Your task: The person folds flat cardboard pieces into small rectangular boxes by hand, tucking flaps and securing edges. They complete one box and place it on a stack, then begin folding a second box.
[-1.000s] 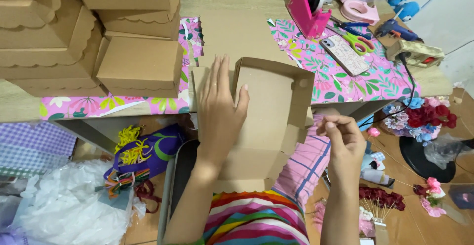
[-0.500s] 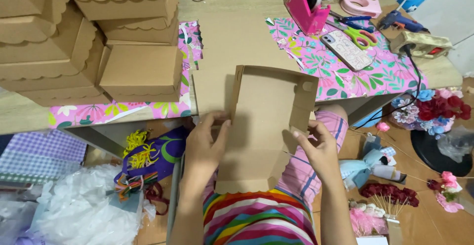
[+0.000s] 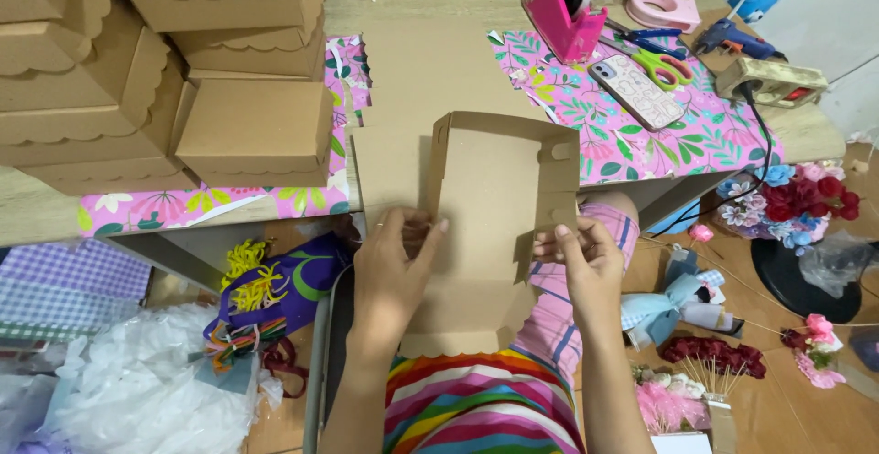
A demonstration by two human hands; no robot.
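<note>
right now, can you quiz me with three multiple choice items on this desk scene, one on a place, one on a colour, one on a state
1. Where is the stack of finished boxes?
A. on the left part of the table
B. on the floor by the flowers
C. on the person's lap

2. What colour are the scissors' handles?
A. black
B. green and yellow
C. white

3. What state is the flat cardboard box in?
A. closed and taped
B. crushed into a ball
C. open and half folded, held at both side edges

Answers:
1 A: the brown boxes with scalloped lids pile up on the table's left.
2 B: the handles lie green and yellow on the floral paper beside the phone.
3 C: the left hand and the right hand each pinch a side, and the far wall stands up while the scalloped flap lies flat.
</note>
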